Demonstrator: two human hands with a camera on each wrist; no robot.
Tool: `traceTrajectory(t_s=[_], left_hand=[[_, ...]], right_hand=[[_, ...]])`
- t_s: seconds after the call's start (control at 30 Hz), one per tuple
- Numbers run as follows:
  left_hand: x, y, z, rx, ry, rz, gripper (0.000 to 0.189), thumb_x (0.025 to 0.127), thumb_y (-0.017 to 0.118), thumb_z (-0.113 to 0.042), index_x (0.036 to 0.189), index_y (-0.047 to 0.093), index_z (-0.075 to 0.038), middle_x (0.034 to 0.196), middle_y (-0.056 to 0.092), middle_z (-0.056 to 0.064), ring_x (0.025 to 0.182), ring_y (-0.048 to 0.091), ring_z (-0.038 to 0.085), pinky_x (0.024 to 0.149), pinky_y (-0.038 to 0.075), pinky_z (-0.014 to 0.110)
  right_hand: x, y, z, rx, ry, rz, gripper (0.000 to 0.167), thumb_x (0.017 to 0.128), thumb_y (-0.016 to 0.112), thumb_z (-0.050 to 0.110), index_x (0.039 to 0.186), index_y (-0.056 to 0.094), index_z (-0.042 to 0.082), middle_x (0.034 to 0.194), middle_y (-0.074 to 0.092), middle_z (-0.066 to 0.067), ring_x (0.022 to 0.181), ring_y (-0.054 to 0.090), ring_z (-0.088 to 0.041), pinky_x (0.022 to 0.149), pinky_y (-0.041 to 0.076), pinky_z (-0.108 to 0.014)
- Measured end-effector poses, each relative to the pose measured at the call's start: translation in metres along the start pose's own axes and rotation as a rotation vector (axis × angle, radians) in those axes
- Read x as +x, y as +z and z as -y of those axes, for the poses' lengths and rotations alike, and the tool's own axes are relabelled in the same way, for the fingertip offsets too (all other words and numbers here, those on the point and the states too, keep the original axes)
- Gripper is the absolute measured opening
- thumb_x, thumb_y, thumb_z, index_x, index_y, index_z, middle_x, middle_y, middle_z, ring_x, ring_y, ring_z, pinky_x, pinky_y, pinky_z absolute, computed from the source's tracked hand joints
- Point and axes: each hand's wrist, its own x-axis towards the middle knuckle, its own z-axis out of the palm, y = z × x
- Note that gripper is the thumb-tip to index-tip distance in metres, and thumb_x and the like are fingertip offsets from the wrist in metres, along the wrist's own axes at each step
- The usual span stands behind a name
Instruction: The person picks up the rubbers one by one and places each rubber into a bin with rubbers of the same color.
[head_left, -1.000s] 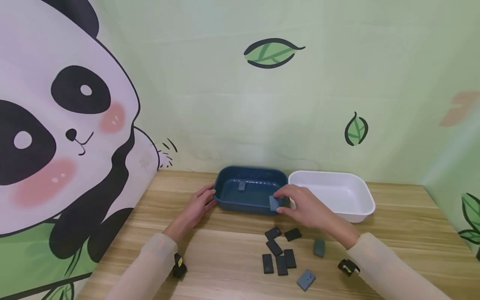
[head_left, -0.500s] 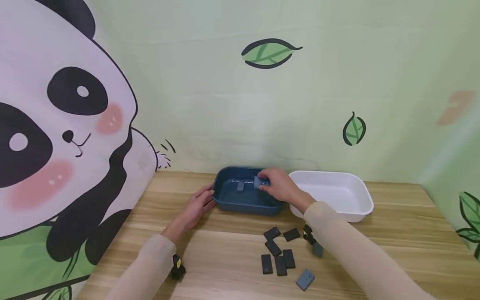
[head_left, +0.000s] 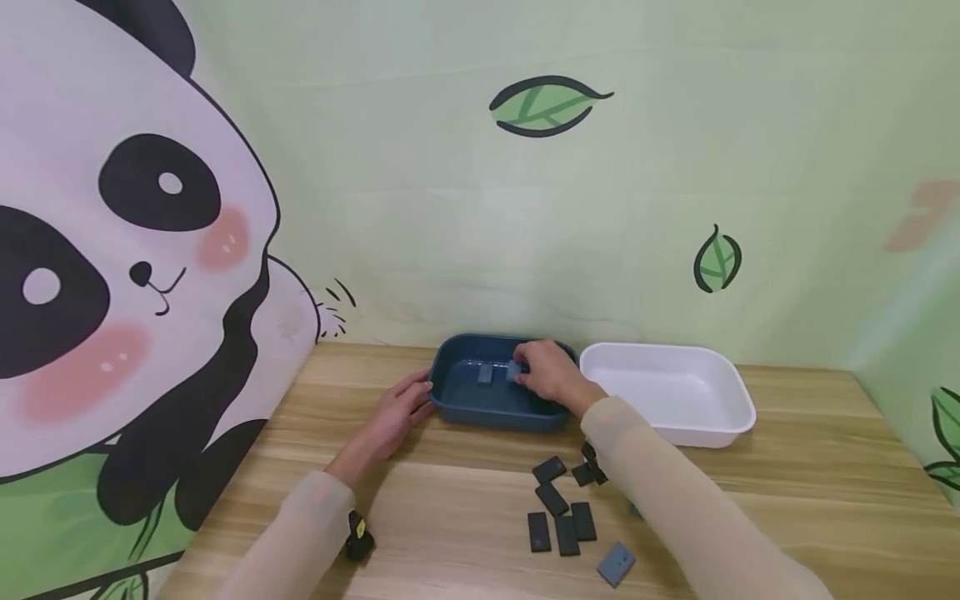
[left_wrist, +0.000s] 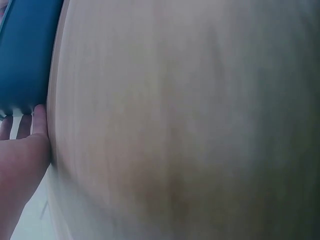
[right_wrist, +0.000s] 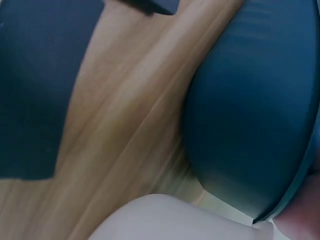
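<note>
Inside the dark blue bin (head_left: 495,417), my right hand (head_left: 553,371) pinches a small blue-grey rectangular tile (head_left: 513,372) between thumb and fingers, low over the bin's floor. To its left lies a similar blue-grey tile (head_left: 486,374). My left hand (head_left: 397,414) rests its straight fingers against the bin's left end; the left wrist view has those fingers (left_wrist: 39,120) right at the blue wall. In the right wrist view only a bit of the right hand (right_wrist: 300,215) shows past the bin's rim, and the held tile is hidden there.
A white bin (head_left: 705,435) stands right of the blue one. Several black tiles (head_left: 567,535) lie on the wooden table (head_left: 442,517) in front, with a dotted blue-grey tile (head_left: 617,564) nearest. A greenish tile (head_left: 634,508) is mostly covered by the right sleeve.
My right hand has carried the blue-grey tile from the bin's front right edge leftward and down into the bin. The left hand has kept its place at the bin's left end.
</note>
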Motion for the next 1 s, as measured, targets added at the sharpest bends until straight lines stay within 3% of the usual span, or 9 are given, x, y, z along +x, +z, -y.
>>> traceTrajectory(t_s=[0.37, 1.0], left_hand=[[-0.0007, 0.0048, -0.0046, 0.003, -0.008, 0.011, 0.053, 0.111, 0.053, -0.015, 0.160, 0.040, 0.001, 0.164, 0.042, 0.019, 0.147, 0.047, 0.032, 0.115, 0.045, 0.038], [-0.0017, -0.0016, -0.0022, 0.055, 0.000, 0.042, 0.053, 0.113, 0.050, -0.019, 0.161, 0.039, 0.000, 0.165, 0.040, 0.019, 0.149, 0.045, 0.032, 0.119, 0.041, 0.041]], right_hand=[[-0.0022, 0.0035, -0.0027, -0.039, 0.042, 0.028, 0.027, 0.095, 0.080, 0.016, 0.119, 0.075, 0.002, 0.116, 0.075, -0.013, 0.110, 0.070, -0.031, 0.099, 0.056, -0.047], [0.0006, 0.0086, 0.0028, -0.067, 0.132, 0.117, 0.038, 0.097, 0.079, 0.022, 0.131, 0.072, 0.005, 0.126, 0.073, -0.013, 0.113, 0.068, -0.028, 0.102, 0.055, -0.047]])
